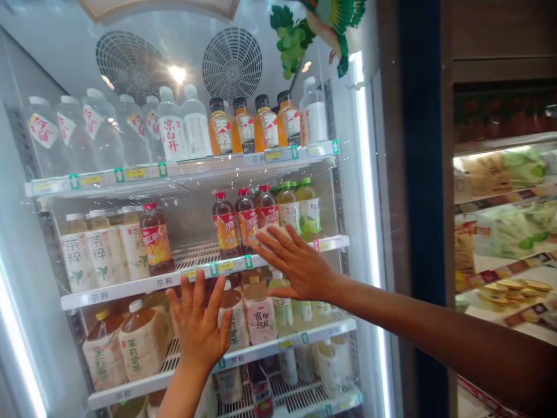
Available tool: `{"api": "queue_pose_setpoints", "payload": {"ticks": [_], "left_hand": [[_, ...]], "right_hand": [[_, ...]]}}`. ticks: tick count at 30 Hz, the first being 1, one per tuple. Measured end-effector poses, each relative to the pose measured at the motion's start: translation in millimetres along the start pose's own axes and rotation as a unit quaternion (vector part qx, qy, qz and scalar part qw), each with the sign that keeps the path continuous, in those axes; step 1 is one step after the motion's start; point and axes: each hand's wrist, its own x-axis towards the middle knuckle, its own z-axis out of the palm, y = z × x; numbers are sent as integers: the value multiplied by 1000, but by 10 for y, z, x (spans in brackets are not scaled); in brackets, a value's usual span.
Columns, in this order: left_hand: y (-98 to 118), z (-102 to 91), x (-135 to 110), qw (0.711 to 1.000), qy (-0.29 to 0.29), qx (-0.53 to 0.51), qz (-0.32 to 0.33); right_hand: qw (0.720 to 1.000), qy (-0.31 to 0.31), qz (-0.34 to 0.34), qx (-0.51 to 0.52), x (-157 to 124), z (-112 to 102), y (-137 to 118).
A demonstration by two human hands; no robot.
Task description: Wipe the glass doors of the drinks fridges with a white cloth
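Observation:
My left hand [198,325] is raised with its fingers spread and its back toward me, in front of the lower shelves of a drinks cooler. It holds nothing. My right hand [300,264] reaches in from the right, its fingers extended and apart, also without anything in it. In view, its fingertips overlap the red-capped bottles [247,217] and the middle shelf's edge [174,281]; whether they touch anything I cannot tell. Beside those bottles stand green-capped bottles [310,206]. Large bottles of tea with pale labels [138,339] stand to the left of my left hand.
Clear water bottles [102,130] and dark-capped orange bottles [265,125] line the top shelf. White-labelled bottles [102,249] and one red-capped bottle stand at middle left. A grape decoration [289,43] hangs at upper right. Beyond the dark frame [422,203], other shelves hold packaged goods.

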Motion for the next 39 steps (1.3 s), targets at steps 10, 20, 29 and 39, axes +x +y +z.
{"api": "queue_pose_setpoints", "payload": {"ticks": [10, 20, 29, 39], "left_hand": [[518, 187, 257, 1000, -2, -1, -23], [532, 160, 339, 1000, -6, 14, -6], [309, -27, 291, 999, -15, 46, -8], [-359, -514, 177, 994, -10, 105, -35]], "right_hand": [[994, 39, 100, -12, -389, -124, 438], [998, 23, 61, -10, -476, -173, 568], [995, 5, -88, 39, 37, -42, 127], [992, 4, -110, 61, 813, 98, -355]]}}
